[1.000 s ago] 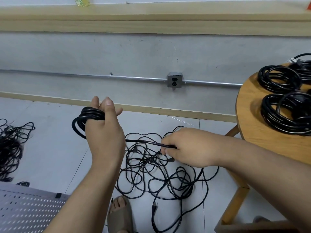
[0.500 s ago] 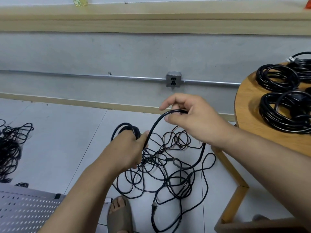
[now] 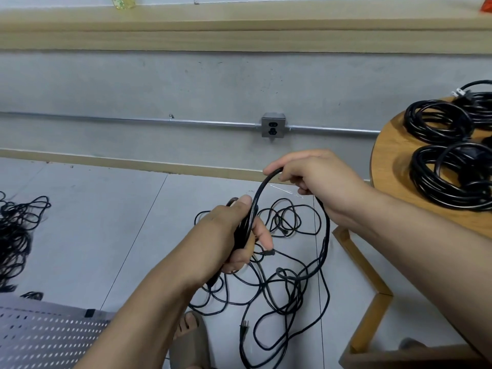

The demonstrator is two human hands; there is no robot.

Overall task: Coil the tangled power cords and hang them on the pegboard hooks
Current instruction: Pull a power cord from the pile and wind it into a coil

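My left hand point(image 3: 234, 235) is closed around a bundle of black cord loops point(image 3: 246, 225) held above the floor. From that bundle a length of the black power cord point(image 3: 259, 191) arcs up to my right hand point(image 3: 311, 177), which pinches it between thumb and fingers. Past my right hand the cord drops to a tangled heap of black cords point(image 3: 282, 283) on the grey tiled floor. A perforated white pegboard point(image 3: 45, 339) lies at the lower left corner. Coiled black cords point(image 3: 439, 123) rest on a round wooden table point(image 3: 386, 161) at the right.
Another tangle of black cords point(image 3: 16, 235) lies on the floor at the far left. A metal socket box point(image 3: 273, 128) on a conduit runs along the grey wall. My foot in a sandal point(image 3: 190, 334) stands beside the heap. The table's wooden legs point(image 3: 362, 272) stand right of the heap.
My left hand swung with its coil from the left to the middle and lower. My right hand lifted the cord from the heap and brought a fresh loop across to the coil.
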